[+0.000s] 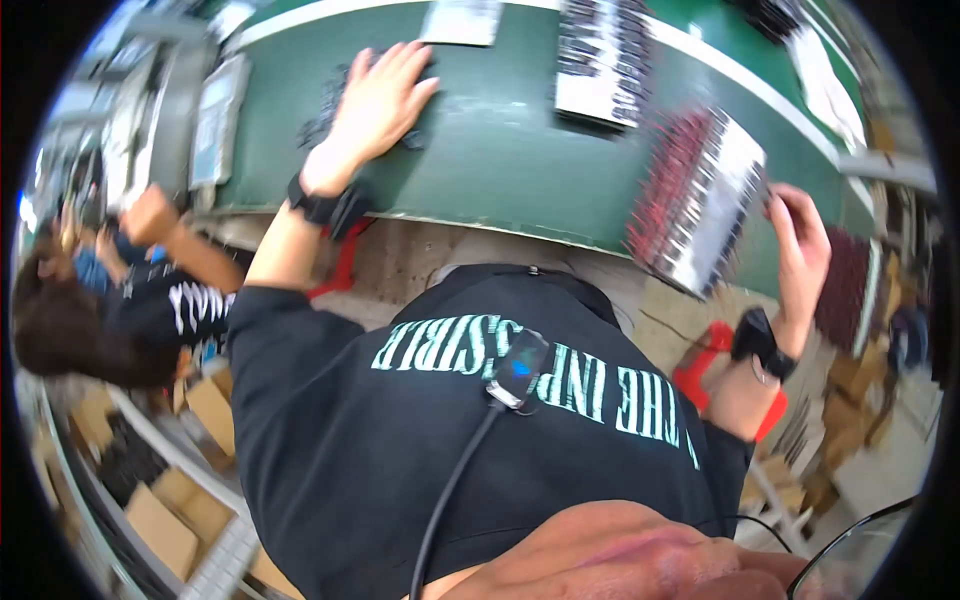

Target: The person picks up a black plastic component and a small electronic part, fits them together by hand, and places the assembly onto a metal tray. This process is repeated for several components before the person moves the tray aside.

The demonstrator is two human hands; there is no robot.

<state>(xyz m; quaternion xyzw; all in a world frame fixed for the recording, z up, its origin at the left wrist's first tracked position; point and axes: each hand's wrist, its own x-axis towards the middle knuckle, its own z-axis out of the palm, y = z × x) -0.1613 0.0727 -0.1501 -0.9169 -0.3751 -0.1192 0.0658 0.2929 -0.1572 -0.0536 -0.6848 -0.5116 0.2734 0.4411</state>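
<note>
My left hand (380, 105) lies spread and flat over a loose pile of small dark parts (325, 105) on the green work table (480, 160). Its palm hides part of that pile. At the right, my right hand (803, 245) has thumb and forefinger pinched together beside a white block (735, 165). A tiny dark piece shows at those fingertips, too small to name. Dense red wire-like strands stick out along the block's left side, with dark parts in rows on it. The block lies at the table's near right edge.
Another white block (590, 95) with rows of dark parts lies farther back, by a white sheet (462, 22). A dark red bristly stack (848, 290) stands at far right. Another person (110, 290) works at left, near cardboard boxes (165, 530). A pale strip (700, 50) crosses the table.
</note>
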